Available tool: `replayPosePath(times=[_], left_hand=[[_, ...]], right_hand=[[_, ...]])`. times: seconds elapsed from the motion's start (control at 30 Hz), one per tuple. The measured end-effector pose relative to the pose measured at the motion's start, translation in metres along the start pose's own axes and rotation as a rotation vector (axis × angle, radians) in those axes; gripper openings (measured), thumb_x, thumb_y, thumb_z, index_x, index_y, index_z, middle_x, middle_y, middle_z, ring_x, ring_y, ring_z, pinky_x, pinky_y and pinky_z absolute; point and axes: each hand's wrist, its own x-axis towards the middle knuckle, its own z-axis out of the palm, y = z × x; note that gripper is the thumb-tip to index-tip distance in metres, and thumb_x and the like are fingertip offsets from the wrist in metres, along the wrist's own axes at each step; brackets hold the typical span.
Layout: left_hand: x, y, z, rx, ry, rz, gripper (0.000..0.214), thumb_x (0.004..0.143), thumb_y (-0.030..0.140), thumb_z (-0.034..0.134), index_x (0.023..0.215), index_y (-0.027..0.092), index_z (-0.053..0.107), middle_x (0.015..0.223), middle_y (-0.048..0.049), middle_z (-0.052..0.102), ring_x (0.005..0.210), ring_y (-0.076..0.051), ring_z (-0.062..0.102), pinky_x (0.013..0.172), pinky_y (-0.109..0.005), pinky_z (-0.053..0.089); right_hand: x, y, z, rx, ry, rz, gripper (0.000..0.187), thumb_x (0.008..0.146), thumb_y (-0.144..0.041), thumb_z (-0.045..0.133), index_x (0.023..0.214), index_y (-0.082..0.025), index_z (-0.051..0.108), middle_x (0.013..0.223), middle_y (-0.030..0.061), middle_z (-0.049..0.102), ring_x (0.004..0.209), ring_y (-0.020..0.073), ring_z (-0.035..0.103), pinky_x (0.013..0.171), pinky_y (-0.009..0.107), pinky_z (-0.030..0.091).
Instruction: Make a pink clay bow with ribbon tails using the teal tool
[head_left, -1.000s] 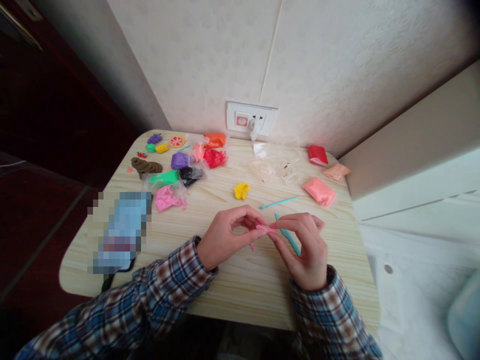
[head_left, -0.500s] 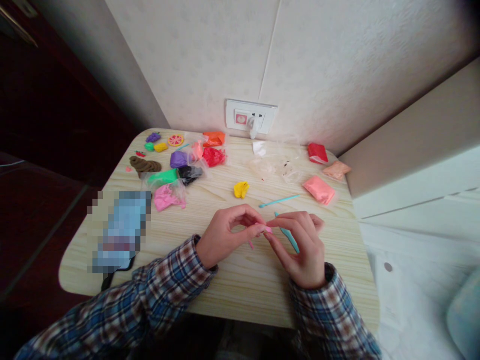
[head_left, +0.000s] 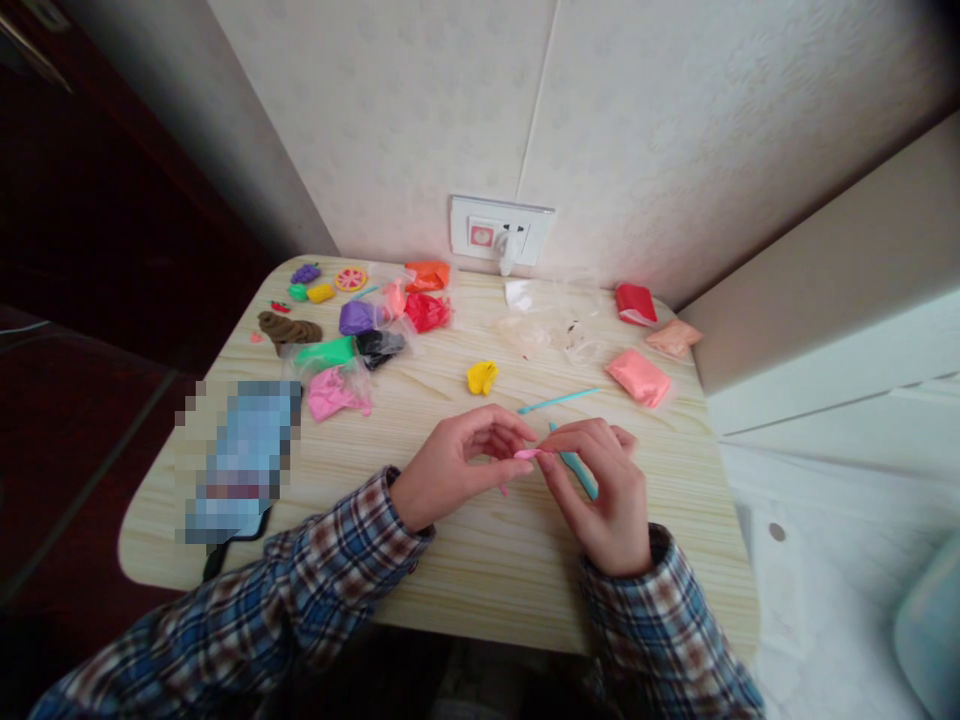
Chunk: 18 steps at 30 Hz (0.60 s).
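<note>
Right hand (head_left: 604,490) pinches a pink clay strip (head_left: 526,454) between thumb and finger above the wood-grain surface (head_left: 487,580); left hand (head_left: 459,468) curves beside it, thumb and fingers parted, contact unclear. Squeezing too hard could flatten or tear the strip.

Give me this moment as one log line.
Right hand: pinches pink piece | Left hand: open beside it, contact unclear | Nearby: thin teal stick, thick teal tool, yellow lump
</note>
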Motion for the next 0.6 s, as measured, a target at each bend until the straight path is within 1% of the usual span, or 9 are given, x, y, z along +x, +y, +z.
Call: replayPosePath(times=[0.1,0.27,0.4,0.47,0.6], left_hand=[[0.0008,-0.0017,-0.0011,0.038,0.016,0.049,0.013,0.076,0.021,0.067,0.084,0.012,0.062,0.079,-0.0018,0.062,0.074,-0.011,0.058,0.067,-0.021,0.05],[0.0016,-0.0023,-0.0024,0.082,0.043,0.073,0.012,0.076,0.023,0.066,0.082,0.012,0.063,0.079,-0.0025,0.063,0.074,-0.013,0.059,0.068,-0.023,0.051],[0.0002,-0.0017,-0.0025,0.073,0.049,0.055,0.013,0.077,0.024,0.065,0.083,0.013,0.063,0.079,-0.003,0.065,0.075,-0.014,0.061,0.064,-0.023,0.052],[-0.0003,-0.0014,-0.0026,0.063,0.053,0.05,0.013,0.077,0.024,0.065,0.082,0.013,0.063,0.078,-0.0029,0.065,0.074,-0.014,0.061,0.062,-0.023,0.052],[0.0002,-0.0012,-0.0026,0.066,0.065,0.057,0.013,0.076,0.024,0.066,0.08,0.012,0.063,0.078,-0.0032,0.065,0.073,-0.014,0.061,0.065,-0.024,0.052]], right_hand=[[0.0006,-0.0009,0.0,0.02,-0.025,0.017,0.008,0.086,-0.02,0.053,0.078,-0.021,0.056,0.077,-0.001,0.062,0.079,0.0158,0.054,0.077,0.037,0.031],[0.0005,-0.0015,-0.0005,0.021,-0.038,0.029,0.009,0.087,-0.022,0.051,0.08,-0.021,0.057,0.079,-0.0006,0.062,0.081,0.0162,0.055,0.077,0.037,0.031],[-0.0002,-0.0014,-0.0005,-0.029,-0.049,-0.03,0.005,0.086,-0.025,0.054,0.086,-0.022,0.058,0.082,-0.0003,0.064,0.082,0.0168,0.056,0.078,0.037,0.03],[-0.0005,-0.0015,-0.0004,-0.062,-0.031,-0.058,0.003,0.086,-0.023,0.055,0.086,-0.022,0.058,0.081,-0.0007,0.064,0.08,0.0162,0.056,0.078,0.037,0.028],[-0.001,-0.0018,0.0001,-0.098,-0.01,-0.075,0.005,0.086,-0.02,0.055,0.084,-0.022,0.059,0.079,-0.0013,0.064,0.078,0.0155,0.056,0.079,0.037,0.027]])
